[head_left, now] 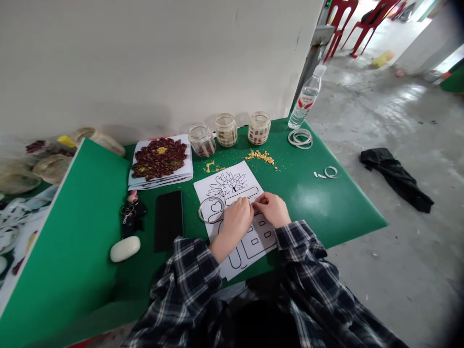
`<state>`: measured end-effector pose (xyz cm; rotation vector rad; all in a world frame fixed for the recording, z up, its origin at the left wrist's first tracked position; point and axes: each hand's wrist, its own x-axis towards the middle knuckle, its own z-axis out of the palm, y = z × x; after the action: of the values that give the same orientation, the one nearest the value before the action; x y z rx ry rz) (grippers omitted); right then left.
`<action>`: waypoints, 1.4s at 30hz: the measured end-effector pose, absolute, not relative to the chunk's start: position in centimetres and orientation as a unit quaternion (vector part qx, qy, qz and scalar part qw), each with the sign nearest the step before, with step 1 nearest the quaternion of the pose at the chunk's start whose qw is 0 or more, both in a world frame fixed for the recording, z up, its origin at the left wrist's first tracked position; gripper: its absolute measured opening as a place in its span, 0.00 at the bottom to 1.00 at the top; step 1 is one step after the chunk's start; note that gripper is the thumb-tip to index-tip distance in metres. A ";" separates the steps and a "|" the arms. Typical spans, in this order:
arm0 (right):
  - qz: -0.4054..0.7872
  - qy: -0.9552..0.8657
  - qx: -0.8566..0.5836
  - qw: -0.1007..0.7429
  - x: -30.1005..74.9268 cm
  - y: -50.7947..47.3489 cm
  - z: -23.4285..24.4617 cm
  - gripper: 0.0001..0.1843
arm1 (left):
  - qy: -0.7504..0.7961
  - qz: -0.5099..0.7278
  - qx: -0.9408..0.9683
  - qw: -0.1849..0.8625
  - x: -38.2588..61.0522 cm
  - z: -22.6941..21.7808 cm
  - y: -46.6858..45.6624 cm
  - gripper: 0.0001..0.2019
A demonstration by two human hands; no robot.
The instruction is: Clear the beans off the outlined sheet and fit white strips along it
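Both hands meet over a white sheet [232,170] printed with black outlines of a flower, a heart and small squares. My left hand [237,220] is closed with its fingers pinched, and my right hand [272,209] pinches right beside it. Whatever lies between the fingertips is too small to make out. A thin ring-shaped roll of tape [200,211] is over the sheet, just left of my left hand; whether it touches the hand I cannot tell. Beyond the sheet are scattered yellow corn kernels [261,156] and fine yellow grains [210,167].
Three glass jars [225,130] stand along the wall, with a water bottle [304,101] and tape rings [300,138] to their right. Left lie a dark-red seed flower picture [159,159], a phone [168,221], keys [128,211] and a white case [125,249]. A green divider [68,232] rises at left.
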<state>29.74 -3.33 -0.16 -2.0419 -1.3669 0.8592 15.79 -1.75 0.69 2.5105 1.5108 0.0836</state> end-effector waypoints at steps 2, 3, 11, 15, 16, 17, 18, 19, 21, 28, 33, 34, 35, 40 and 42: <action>0.327 -0.506 -0.753 0.266 29.9 -3.2 -0.2 0.06 | 0.510 0.040 0.852 0.109 15.8 0.5 -1.8 0.10; 0.331 -0.506 -0.751 0.266 30.0 -3.1 -0.3 0.06 | 0.511 0.043 0.851 0.112 15.9 0.5 -1.8 0.10; 0.326 -0.520 -0.753 0.238 30.3 -2.7 -0.4 0.07 | 0.489 0.048 0.864 0.113 15.8 -0.3 -1.7 0.08; 0.324 -0.525 -0.755 0.222 30.5 -2.3 -0.5 0.07 | 0.461 0.070 0.880 0.095 15.4 -1.1 -1.8 0.09; 0.324 -0.526 -0.755 0.220 30.5 -2.2 -0.5 0.07 | 0.455 0.071 0.883 0.089 15.3 -1.2 -1.8 0.09; 0.323 -0.528 -0.754 0.218 30.5 -2.2 -0.5 0.07 | 0.449 0.071 0.887 0.083 15.2 -1.3 -1.8 0.10; 0.322 -0.530 -0.754 0.217 30.5 -2.1 -0.4 0.08 | 0.445 0.070 0.889 0.079 15.2 -1.4 -1.8 0.10; 0.320 -0.531 -0.754 0.216 30.4 -2.1 -0.3 0.08 | 0.441 0.069 0.891 0.076 15.1 -1.5 -1.8 0.10; 0.317 -0.531 -0.756 0.212 30.3 -2.2 -0.1 0.08 | 0.433 0.065 0.896 0.073 15.0 -1.5 -1.8 0.10; 0.280 -0.547 -0.761 0.208 30.0 -2.8 -0.1 0.08 | 0.432 0.082 0.894 0.087 14.9 -1.1 -1.8 0.10; 0.372 -0.556 -0.697 0.256 31.2 -2.7 -1.0 0.08 | 0.491 0.140 0.847 0.146 15.0 -0.4 -2.2 0.09; 0.386 -0.553 -0.690 0.262 31.4 -2.7 -1.2 0.08 | 0.498 0.150 0.839 0.158 15.0 -0.3 -2.2 0.09; 0.394 -0.550 -0.687 0.266 31.5 -2.7 -1.2 0.08 | 0.506 0.158 0.831 0.167 15.0 -0.3 -2.3 0.08; 0.403 -0.549 -0.679 0.273 31.6 -2.7 -1.1 0.07 | 0.516 0.135 0.831 0.159 15.1 -0.1 -2.3 0.09; 0.404 -0.551 -0.679 0.269 31.5 -2.7 -0.9 0.07 | 0.498 0.092 0.853 0.129 15.3 0.1 -2.4 0.09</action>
<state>31.50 -2.66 -0.92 -1.8313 -1.4845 1.0889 15.30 -2.35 0.14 2.4799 1.4467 0.2682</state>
